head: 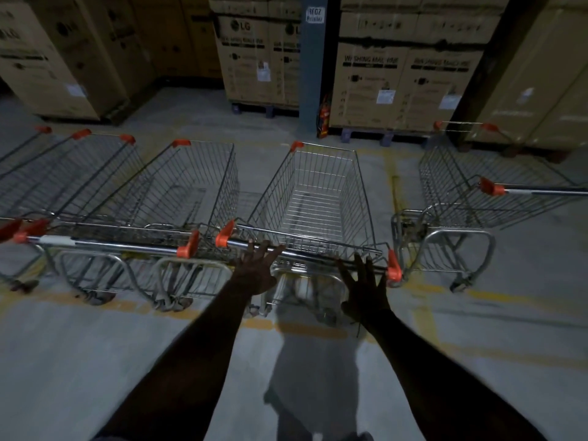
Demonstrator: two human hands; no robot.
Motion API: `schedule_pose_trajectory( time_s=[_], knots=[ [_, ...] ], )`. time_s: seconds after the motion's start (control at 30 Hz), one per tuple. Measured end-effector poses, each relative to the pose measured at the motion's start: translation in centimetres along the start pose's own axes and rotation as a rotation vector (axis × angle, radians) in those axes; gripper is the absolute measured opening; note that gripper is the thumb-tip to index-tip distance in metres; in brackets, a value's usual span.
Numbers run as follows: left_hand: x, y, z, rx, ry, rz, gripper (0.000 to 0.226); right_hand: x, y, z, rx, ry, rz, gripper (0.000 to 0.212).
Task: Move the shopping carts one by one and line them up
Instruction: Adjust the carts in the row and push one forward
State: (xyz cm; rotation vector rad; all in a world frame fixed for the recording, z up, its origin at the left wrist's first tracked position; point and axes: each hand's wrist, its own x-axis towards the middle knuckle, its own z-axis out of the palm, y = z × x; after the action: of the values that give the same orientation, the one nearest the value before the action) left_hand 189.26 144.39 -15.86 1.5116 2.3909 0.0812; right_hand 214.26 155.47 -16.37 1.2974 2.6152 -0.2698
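A wire shopping cart (315, 192) with orange corner caps stands straight ahead, its chrome handle bar (305, 253) running across in front of me. My left hand (257, 268) is spread open at the left part of that bar, fingertips at or just touching it. My right hand (366, 288) is open too, fingers splayed just below the bar near its right orange end. Left of this cart stand several carts (133, 189) side by side in a row. One more cart (461, 198) sits apart on the right, turned at an angle.
Tall cardboard appliance boxes (397, 81) on pallets line the back, with a grey pillar (313, 65) and a red fire extinguisher (324, 117) between them. Yellow lines (133, 305) mark the concrete floor beneath the carts' wheels. My shadow falls on the floor between my arms.
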Motion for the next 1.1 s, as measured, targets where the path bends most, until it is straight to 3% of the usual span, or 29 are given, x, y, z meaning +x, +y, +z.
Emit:
schedule_pose_trajectory(
  time_s=[1.1],
  knots=[
    [-0.5,-0.7,1.3,-0.033,0.001,-0.01,0.099,-0.1,1.3,-0.5,0.004,-0.042,-0.075,0.102]
  ],
)
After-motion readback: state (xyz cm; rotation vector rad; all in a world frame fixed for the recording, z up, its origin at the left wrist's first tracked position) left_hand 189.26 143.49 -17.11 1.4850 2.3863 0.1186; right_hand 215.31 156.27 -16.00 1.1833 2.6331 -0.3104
